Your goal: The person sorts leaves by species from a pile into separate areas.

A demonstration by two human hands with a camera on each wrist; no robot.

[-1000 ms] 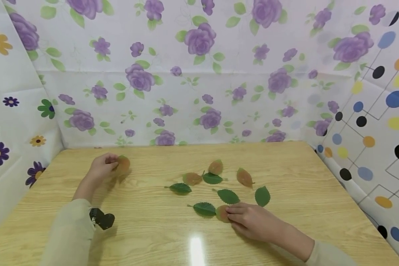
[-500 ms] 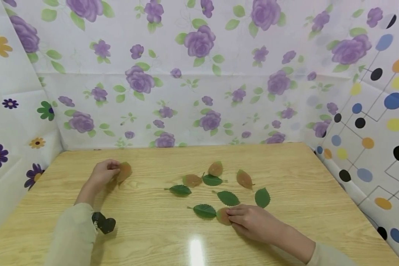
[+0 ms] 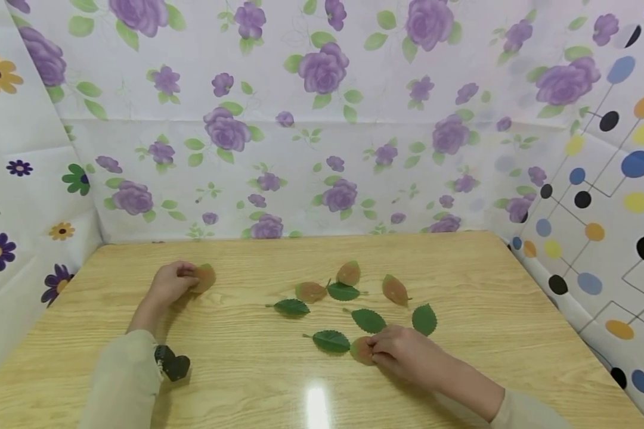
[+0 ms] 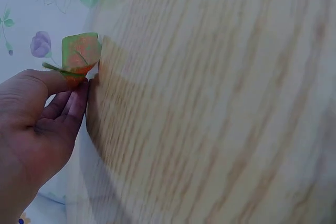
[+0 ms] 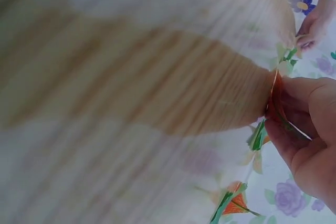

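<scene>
At the far left of the table, my left hand (image 3: 173, 283) pinches an orange leaf with green edges (image 3: 206, 277) between thumb and fingers. The left wrist view shows that leaf (image 4: 81, 51) standing up from the fingertips, its stem by the thumb. Toward the front, my right hand (image 3: 410, 356) pinches another orange leaf (image 3: 361, 350), whose left end meets a green leaf (image 3: 331, 341). Seen from the right wrist, this orange leaf (image 5: 275, 98) is edge-on between thumb and fingers. Beyond the right hand are a green leaf (image 3: 368, 320) and a second green leaf (image 3: 424, 320).
Farther back on the wooden table (image 3: 247, 381) lie orange leaves (image 3: 311, 291) and more green leaves (image 3: 292, 307). One orange leaf (image 3: 349, 273) overlaps a green one (image 3: 343, 292). Patterned cloths (image 3: 279, 143) hang at the back and both sides.
My left hand has moved a little nearer and to the right with its leaf. The right hand stays in place, its fingers now more raised and bent on its leaf.
</scene>
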